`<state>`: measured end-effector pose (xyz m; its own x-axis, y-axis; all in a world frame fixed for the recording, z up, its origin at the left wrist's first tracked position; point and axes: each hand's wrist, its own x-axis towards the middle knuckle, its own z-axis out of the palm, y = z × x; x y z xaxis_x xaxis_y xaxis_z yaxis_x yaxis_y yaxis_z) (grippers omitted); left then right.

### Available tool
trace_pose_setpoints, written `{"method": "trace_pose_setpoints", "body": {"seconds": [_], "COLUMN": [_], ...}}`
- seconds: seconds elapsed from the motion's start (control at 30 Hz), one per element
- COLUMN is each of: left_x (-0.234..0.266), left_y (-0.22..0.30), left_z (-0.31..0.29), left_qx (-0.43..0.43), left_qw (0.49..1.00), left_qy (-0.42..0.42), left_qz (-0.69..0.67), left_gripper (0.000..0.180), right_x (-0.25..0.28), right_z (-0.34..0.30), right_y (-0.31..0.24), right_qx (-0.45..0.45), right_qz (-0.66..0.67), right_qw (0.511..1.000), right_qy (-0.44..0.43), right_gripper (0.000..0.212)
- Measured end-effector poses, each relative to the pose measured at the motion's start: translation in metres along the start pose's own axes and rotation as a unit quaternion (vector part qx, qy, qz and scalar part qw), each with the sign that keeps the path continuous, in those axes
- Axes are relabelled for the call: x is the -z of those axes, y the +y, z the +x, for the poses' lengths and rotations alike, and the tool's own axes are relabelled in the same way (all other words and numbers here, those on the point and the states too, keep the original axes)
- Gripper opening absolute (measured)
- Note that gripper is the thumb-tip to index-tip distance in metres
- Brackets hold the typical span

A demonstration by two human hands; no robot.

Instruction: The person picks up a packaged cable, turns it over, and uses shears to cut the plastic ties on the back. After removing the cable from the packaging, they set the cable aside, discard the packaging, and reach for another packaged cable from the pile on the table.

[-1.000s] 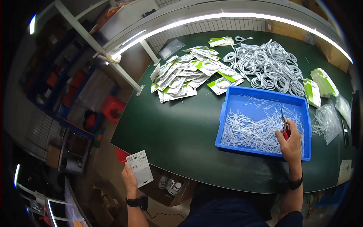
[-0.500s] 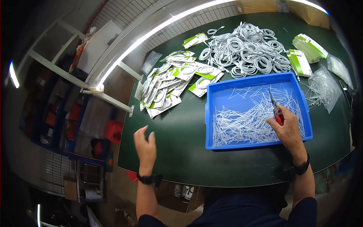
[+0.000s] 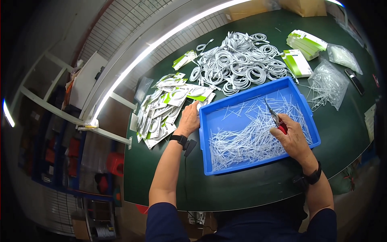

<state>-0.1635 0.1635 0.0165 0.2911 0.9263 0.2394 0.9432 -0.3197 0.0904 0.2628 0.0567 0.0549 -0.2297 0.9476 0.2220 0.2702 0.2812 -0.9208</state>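
Note:
My left hand [image 3: 189, 119] reaches to the right edge of a heap of carded cables [image 3: 158, 111], just beside the blue tray [image 3: 204, 141]. Its fingers are bent together at the near end of one carded cable [image 3: 207, 96], closed on it as far as I can see; the fingertips are partly hidden. In my right hand [image 3: 293, 139] is a pair of needle-nose pliers [image 3: 273, 114] with red handles. Their jaws point up and away, above the tray. Many thin white plastic ties [image 3: 246, 141] lie loose in that tray.
Behind the tray is a large pile of coiled grey cables [image 3: 242, 60]. At the right are stacked green-and-white cards [image 3: 306, 43], a clear bag [image 3: 328, 82] with white ties spilling out, and a dark slim object [image 3: 354, 80]. A red stool [image 3: 115, 163] stands left of the table.
My left hand has moved from over the bare table, fingers apart, up and right to the carded cables. My right hand still grips the pliers over the tray. The whole view has shifted.

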Motion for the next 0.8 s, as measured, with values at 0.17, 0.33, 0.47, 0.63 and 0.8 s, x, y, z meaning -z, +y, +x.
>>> {"method": "trace_pose_setpoints", "body": {"seconds": [0.17, 0.33, 0.47, 0.63, 0.8], "left_x": [0.011, 0.046, 0.082, 0.090, 0.062], "left_y": [-0.008, 0.020, 0.028, 0.126, 0.173], "left_z": [-0.027, -0.068, -0.095, -0.099, -0.095], "left_qx": [0.056, 0.260, 0.257, 0.239, 0.191], "left_qw": [0.996, 0.963, 0.890, 0.639, 0.604], "left_qy": [-0.006, 0.063, 0.209, 0.225, 0.188], "left_qz": [0.064, 0.041, -0.313, -0.695, -0.750], "left_gripper": [0.054, 0.041, 0.038, 0.033, 0.033], "right_x": [-0.009, -0.016, -0.020, -0.038, -0.051], "right_z": [-0.004, -0.014, -0.018, -0.037, -0.055], "right_y": [-0.006, 0.002, -0.006, -0.023, -0.026], "right_qx": [-0.001, 0.030, 0.054, 0.062, 0.050], "right_qz": [-0.036, -0.075, -0.082, -0.085, -0.100], "right_qw": [0.999, 0.997, 0.995, 0.992, 0.991], "right_qy": [-0.002, 0.009, -0.026, -0.066, -0.067], "right_gripper": [0.062, 0.064, 0.063, 0.065, 0.070]}}
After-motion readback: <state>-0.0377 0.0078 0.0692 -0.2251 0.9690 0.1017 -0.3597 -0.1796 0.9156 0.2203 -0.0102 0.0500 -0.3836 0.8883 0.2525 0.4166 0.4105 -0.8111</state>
